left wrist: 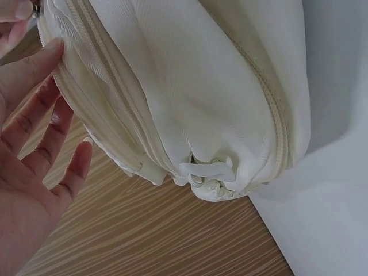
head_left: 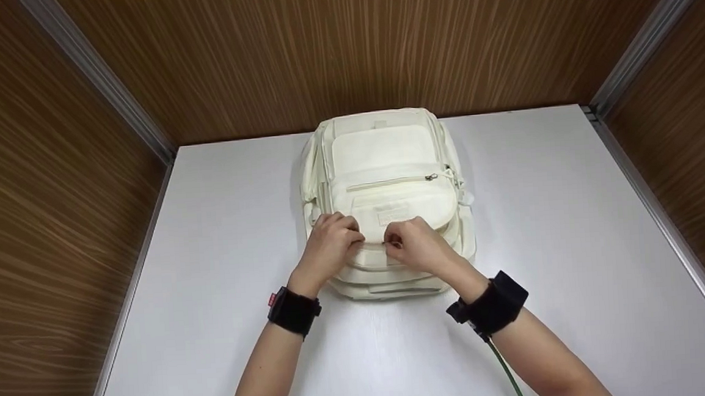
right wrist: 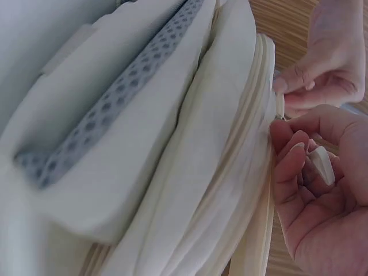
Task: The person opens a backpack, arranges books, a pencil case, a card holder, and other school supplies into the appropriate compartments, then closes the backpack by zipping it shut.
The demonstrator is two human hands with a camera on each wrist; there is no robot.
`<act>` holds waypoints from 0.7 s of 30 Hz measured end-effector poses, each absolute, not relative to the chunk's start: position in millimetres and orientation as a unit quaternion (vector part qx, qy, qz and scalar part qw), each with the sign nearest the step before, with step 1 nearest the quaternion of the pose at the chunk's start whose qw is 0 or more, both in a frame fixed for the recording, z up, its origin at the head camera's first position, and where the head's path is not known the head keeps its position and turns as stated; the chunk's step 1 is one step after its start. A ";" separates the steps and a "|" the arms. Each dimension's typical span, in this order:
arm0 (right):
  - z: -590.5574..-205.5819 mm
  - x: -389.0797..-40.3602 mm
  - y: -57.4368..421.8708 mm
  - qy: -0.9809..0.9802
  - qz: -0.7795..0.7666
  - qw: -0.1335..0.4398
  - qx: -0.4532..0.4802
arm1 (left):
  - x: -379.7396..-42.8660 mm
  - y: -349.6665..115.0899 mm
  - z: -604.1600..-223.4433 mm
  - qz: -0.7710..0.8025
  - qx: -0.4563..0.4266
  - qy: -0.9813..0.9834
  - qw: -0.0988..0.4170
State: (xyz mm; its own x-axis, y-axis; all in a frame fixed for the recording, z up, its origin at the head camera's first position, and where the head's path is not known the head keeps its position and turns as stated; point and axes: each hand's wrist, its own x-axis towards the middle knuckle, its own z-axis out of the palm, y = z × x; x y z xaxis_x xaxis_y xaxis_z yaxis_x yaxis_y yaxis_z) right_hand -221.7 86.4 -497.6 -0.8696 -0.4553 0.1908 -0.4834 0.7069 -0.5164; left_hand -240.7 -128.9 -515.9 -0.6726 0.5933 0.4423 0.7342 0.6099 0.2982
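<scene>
A cream backpack [head_left: 383,150] lies on its back on the white table, front pockets facing up. My left hand [head_left: 329,239] pinches the front pocket's edge beside its zipper; in the left wrist view the thumb [left wrist: 34,69] presses the cream fabric while the other fingers spread beside it. Close to it, my right hand [head_left: 416,243] pinches the small zipper slider [right wrist: 280,118] at the pocket's edge. A cream pull tab [right wrist: 323,165] sticks out among the right hand's curled fingers. Another zipper pull [head_left: 431,177] sits at the right end of the upper pocket's zipper.
Brown wood-grain panels [head_left: 343,51] stand behind and on both sides of the white table [head_left: 226,230]. Each wrist wears a black band [head_left: 295,311], and a green cable [head_left: 507,369] runs from the right one. A grey mesh strip [right wrist: 115,95] shows on the backpack's underside.
</scene>
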 end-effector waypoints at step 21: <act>-491.1 -213.1 170.4 -0.948 0.281 0.022 0.149 | -236.9 -125.0 -514.0 -0.229 -0.365 -0.889 0.158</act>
